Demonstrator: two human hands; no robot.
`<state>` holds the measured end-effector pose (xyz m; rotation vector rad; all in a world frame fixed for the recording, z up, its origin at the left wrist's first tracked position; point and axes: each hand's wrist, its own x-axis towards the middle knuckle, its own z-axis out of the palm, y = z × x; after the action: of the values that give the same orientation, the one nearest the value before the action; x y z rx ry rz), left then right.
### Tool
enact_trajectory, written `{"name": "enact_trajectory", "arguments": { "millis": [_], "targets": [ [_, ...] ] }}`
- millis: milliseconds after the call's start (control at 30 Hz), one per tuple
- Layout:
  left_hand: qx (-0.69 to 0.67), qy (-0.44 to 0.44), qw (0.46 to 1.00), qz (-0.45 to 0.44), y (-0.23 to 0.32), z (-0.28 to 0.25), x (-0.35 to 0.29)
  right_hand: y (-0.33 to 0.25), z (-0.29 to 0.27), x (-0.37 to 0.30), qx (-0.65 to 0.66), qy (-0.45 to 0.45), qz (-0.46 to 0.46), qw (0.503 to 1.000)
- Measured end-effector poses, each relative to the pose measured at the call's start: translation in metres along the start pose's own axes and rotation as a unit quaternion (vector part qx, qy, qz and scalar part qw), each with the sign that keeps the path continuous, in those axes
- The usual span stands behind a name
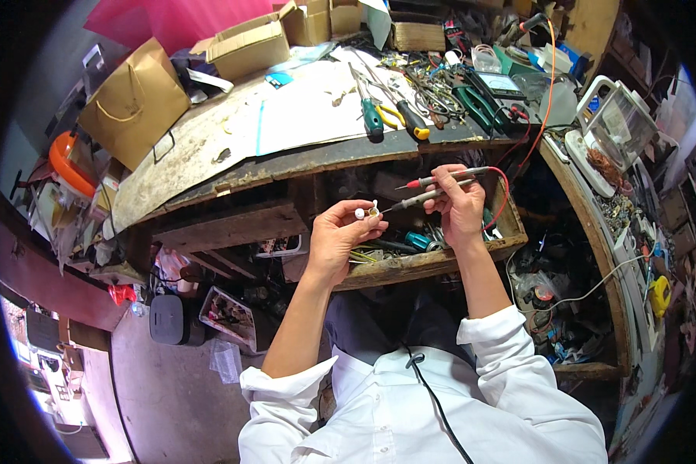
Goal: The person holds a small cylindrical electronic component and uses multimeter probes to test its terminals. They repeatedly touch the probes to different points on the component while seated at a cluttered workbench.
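- The table [329,155] is the largest thing, its worn front edge running across in front of the person.
- A wooden drawer [421,266] stands pulled out below the table's front edge, toward its right end; a tool with a teal handle [418,241] lies among other tools inside.
- A white sheet [309,108] covers much of the middle of the table.
- A gold paper bag [158,85] stands at the table's left end.
- An open cardboard box [251,51] sits by the far edge.
- A meter [499,83] with a pale dial lies toward the table's right end.
- Two screwdrivers lie near the front edge, handles toward the person: a green-handled screwdriver [372,117] and, to its right, a yellow-and-black screwdriver [414,122].
- The left hand [339,236] is above the drawer's left part, thumb and fingers closed around a small part.
- The right hand [458,207] is above the drawer's right part, fingers closed around two probes.
- Yellow-handled pliers [391,116] lie between the screwdrivers.
- The red probe [435,180] and the grey probe [424,199] point leftward; the grey tip is right at the part, though contact cannot be told.
- The small white part [373,210] is at the left fingertips, over the drawer.
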<state>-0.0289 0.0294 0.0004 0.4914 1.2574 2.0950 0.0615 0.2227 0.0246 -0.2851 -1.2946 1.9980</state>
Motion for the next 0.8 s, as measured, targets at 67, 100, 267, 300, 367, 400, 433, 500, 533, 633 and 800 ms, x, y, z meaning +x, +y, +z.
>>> {"name": "enact_trajectory", "arguments": {
  "millis": [67,100,267,300,367,400,433,500,533,633,800],
  "targets": [
    [-0.003,-0.003,1.0,0.009,0.0,0.0,0.001,0.0,-0.006,0.002,0.048,-0.008,0.017,0.999],
    [-0.002,-0.001,1.0,0.007,0.0,0.001,0.0,-0.003,-0.006,0.001,0.066,-0.017,0.028,0.997],
    [0.005,0.006,1.0,-0.01,0.002,0.002,0.001,-0.004,-0.021,0.009,0.175,-0.102,0.107,0.973],
    [0.005,0.005,1.0,-0.012,0.001,0.002,0.001,-0.004,-0.019,0.008,0.145,-0.115,0.1,0.978],
    [0.005,0.007,1.0,-0.015,0.0,-0.001,0.002,-0.009,-0.004,-0.001,0.116,-0.117,0.111,0.98],
    [0.003,0.008,1.0,-0.016,0.0,0.0,0.002,-0.013,0.005,-0.007,0.098,-0.113,0.114,0.982],
    [0.002,0.008,1.0,-0.017,0.001,0.003,0.002,-0.008,0.005,-0.007,0.082,-0.123,0.104,0.984],
    [0.002,0.012,1.0,-0.017,0.001,0.002,0.001,-0.002,0.004,-0.009,0.076,-0.12,0.087,0.986],
    [0.002,0.012,1.0,-0.017,0.001,0.002,0.001,0.0,0.003,-0.01,0.072,-0.112,0.076,0.988],
    [0.003,0.01,1.0,-0.018,0.0,0.001,0.001,0.006,0.002,-0.011,0.031,-0.067,0.043,0.996],
    [0.024,0.01,0.999,-0.022,0.0,0.004,0.001,0.005,0.008,-0.026,-0.058,-0.074,-0.025,0.995]
  ]
}}
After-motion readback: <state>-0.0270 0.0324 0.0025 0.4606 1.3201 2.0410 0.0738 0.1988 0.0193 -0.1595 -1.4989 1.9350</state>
